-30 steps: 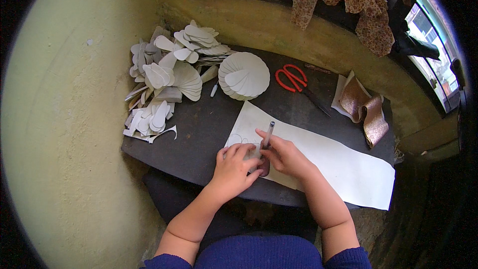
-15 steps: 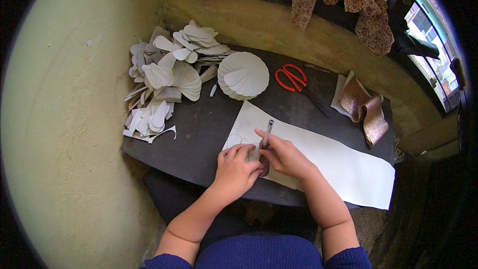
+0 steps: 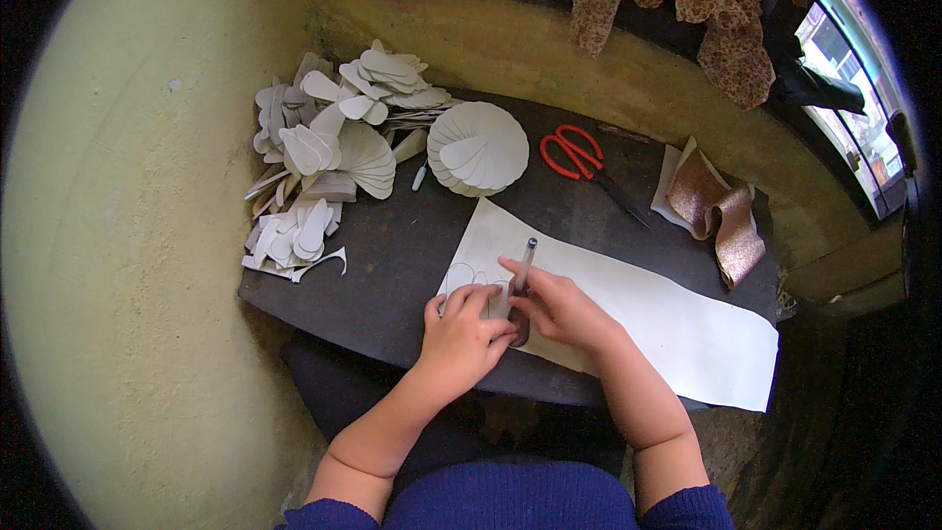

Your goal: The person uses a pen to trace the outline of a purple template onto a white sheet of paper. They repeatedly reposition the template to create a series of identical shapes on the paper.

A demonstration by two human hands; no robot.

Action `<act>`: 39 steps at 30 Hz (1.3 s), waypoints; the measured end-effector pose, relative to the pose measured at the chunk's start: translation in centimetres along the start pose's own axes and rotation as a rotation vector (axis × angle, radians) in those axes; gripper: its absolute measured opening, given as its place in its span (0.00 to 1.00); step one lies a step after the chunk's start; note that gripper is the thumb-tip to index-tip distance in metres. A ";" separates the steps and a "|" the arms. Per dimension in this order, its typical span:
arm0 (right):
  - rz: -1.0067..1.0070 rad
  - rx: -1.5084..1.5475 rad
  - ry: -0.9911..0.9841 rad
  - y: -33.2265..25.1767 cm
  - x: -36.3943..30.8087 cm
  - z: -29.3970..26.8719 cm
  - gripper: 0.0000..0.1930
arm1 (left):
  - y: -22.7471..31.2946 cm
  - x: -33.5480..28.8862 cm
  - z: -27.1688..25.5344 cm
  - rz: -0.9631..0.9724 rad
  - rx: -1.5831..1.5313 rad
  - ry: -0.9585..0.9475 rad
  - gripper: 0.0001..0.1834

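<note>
- We could pass over bare desk (image 3: 383,285) left of the white sheet (image 3: 653,312).
- Beyond it — round stack (image 3: 481,149) and scissors (image 3: 589,174) bar us.
- Far left — heaped cut-outs (image 3: 311,149) block us.

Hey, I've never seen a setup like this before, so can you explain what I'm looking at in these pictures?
There's no machine here, just a person's two bare hands. Every picture comes from a wide fisheye camera on the person's head, looking down, so straight edges look bent.

The right hand holds a pen over a white sheet with curved outlines drawn on it. The left hand rests on the sheet; a dark piece between them is mostly hidden.

Also on the dark table are a pile of white petal-shaped cutouts, a round fan of cutouts, red-handled scissors and a glittery strip.
</note>
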State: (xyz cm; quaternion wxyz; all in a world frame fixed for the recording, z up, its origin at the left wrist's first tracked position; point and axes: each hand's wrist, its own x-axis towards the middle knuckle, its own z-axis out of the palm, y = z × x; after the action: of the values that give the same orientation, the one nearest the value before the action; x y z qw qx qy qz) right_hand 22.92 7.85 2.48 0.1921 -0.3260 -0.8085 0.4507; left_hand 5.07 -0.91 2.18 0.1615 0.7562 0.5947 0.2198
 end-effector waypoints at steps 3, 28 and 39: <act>-0.053 -0.015 -0.029 -0.3 -0.1 0.0 0.32 | 0.0 0.0 0.0 0.000 0.007 0.014 0.06; 0.070 0.039 0.215 0.8 0.4 0.0 0.20 | 0.9 -0.2 0.4 0.125 0.145 0.038 0.09; 0.057 0.062 0.188 0.5 0.1 -0.1 0.18 | 0.9 -0.2 0.4 0.116 0.121 0.007 0.07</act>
State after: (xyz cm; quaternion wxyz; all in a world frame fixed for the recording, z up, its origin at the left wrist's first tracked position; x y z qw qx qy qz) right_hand 23.07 8.18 2.06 0.2643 -0.3838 -0.7628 0.4482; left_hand 5.99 -1.34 2.27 0.1004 0.7972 0.5625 0.1950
